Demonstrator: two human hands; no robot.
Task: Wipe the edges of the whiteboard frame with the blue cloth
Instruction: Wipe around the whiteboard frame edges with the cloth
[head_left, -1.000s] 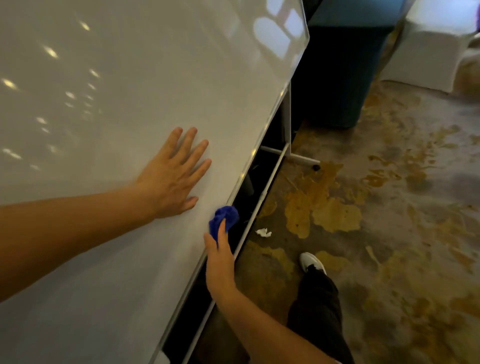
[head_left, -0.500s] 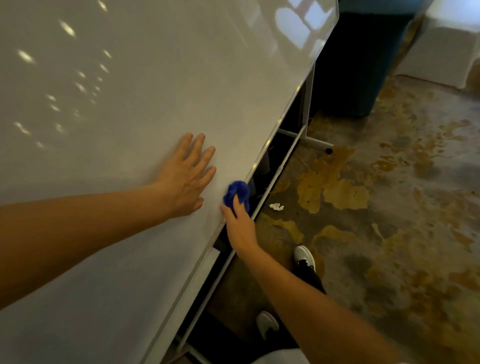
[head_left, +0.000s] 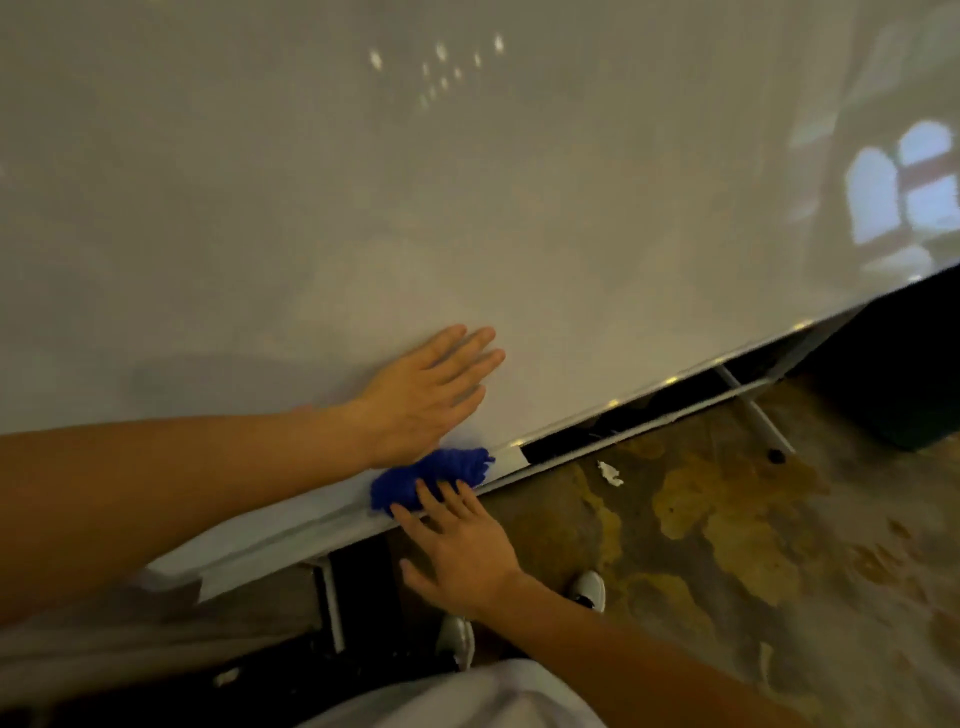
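Note:
A large whiteboard (head_left: 467, 182) fills most of the head view, and its pale metal frame edge (head_left: 649, 387) runs diagonally from lower left to upper right. The blue cloth (head_left: 431, 475) is bunched on the bottom edge, over the board's tray. My right hand (head_left: 460, 545) presses the cloth against the edge with its fingertips, fingers spread. My left hand (head_left: 426, 395) lies flat and open on the board just above the cloth, holding nothing.
Below the board are the white stand legs (head_left: 756, 415) and a support bar (head_left: 330, 603). A scrap of white paper (head_left: 609, 473) lies on the stained floor. My white shoes (head_left: 587, 590) stand close to the stand. A dark object (head_left: 904, 379) sits at the right.
The view has swung so the bottom edge runs flatter across the frame. My right hand and the cloth have slid along the edge, now directly under my left hand, with the cloth spread wider.

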